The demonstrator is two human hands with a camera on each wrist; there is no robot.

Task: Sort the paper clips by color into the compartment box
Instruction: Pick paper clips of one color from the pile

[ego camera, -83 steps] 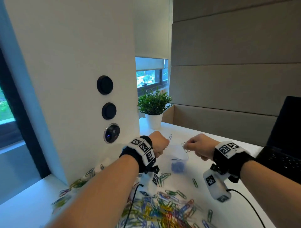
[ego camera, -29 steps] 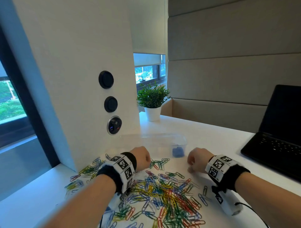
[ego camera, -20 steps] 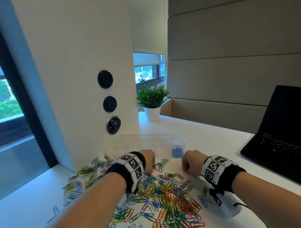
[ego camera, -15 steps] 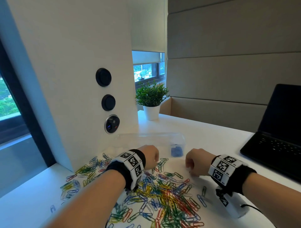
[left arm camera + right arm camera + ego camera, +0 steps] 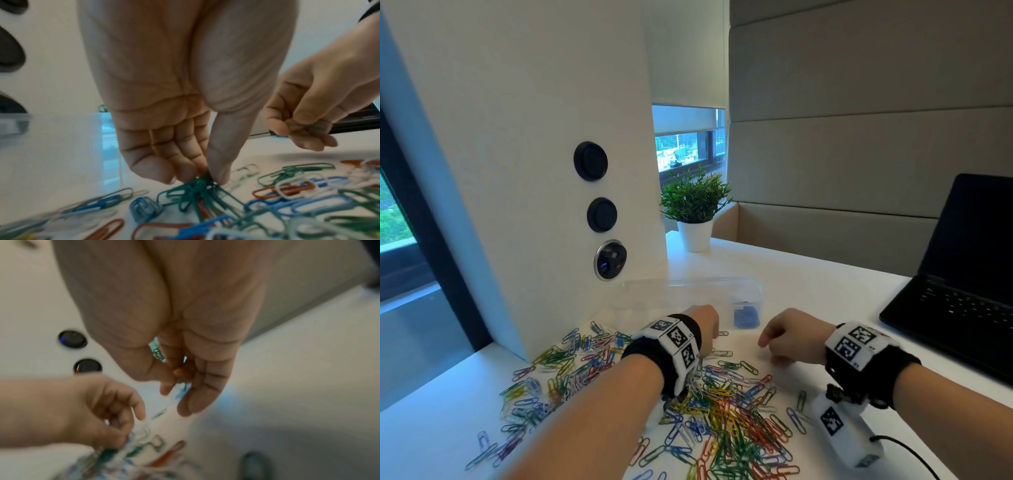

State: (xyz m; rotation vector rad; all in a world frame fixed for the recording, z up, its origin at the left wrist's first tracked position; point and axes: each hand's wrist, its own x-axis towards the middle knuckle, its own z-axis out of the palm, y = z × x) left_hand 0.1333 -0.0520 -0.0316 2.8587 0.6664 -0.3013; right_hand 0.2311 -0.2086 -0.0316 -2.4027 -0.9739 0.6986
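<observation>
A heap of mixed-colour paper clips (image 5: 726,407) lies on the white table (image 5: 808,291). Behind it stands the clear compartment box (image 5: 688,294), with blue clips (image 5: 745,317) in its right-end compartment. My left hand (image 5: 203,177) is down at the heap's far edge, and its thumb and fingers pinch a tangle of green clips (image 5: 195,188). My right hand (image 5: 767,342) hovers just right of it, a little above the table. Its fingers are curled round something small and greenish (image 5: 308,128), blurred in the right wrist view.
A white pillar (image 5: 524,171) with round sockets rises at the left, right behind the box. More clips (image 5: 565,366) are scattered at its foot. An open black laptop (image 5: 962,291) sits at the right, and a potted plant (image 5: 695,212) at the back.
Both hands have come down from above the box to the far edge of the heap. In the last half second they have barely shifted, and the left hand has dipped onto the green clips.
</observation>
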